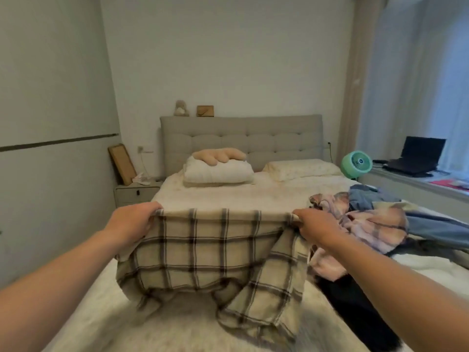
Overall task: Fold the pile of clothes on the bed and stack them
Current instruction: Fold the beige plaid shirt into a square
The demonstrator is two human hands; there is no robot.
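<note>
Both hands out in front, above the foot end of the bed (pixel 228 196). Left hand (pixel 132 219) has its grip closed on the top left corner of a cream plaid garment (pixel 203 252), fingers curled over the edge. Right hand (pixel 314 227) grips the top right corner the same way, cloth bunched under the fingers.

The garment hangs stretched between the two grips, top edge roughly level. Its lower part sags and rumples; the bottom hem looks to reach the bed cover near the foot edge, blurred there, so contact is hard to confirm.

Pile of clothes (pixel 375 224) lies along the bed's right edge, just beside the right hand: a pink-patterned piece on top, blue fabric (pixel 431 224) toward the right edge, a dark piece (pixel 355 308) running down toward the foot corner under the right forearm.

At the head end: folded white duvet (pixel 218 171) with a beige cushion (pixel 218 154) on it at the left, flat pillow (pixel 302 167) at the right, both against the headboard (pixel 241 135). Green fan (pixel 356 162) stands beyond the bed's right head corner. Nightstand (pixel 137 193) sits off the left head corner.
</note>
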